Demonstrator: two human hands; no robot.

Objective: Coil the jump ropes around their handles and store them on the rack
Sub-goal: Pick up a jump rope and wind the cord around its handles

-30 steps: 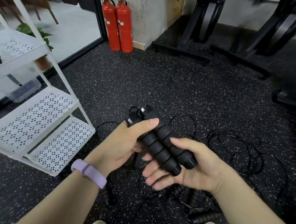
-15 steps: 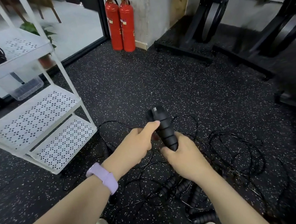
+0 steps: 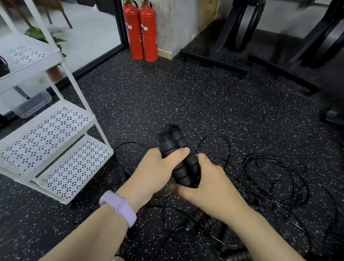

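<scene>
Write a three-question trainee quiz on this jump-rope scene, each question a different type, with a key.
1. True or false: both hands hold the pair of black handles together.
2. Multiple choice: where does the loose rope tangle lie? A) on the white rack B) on the speckled floor C) over the fire extinguishers
3. Fill in: the purple band sits on the ____ wrist.

Key: 1 true, the left hand and right hand both grip them; 2 B; 3 left.
</scene>
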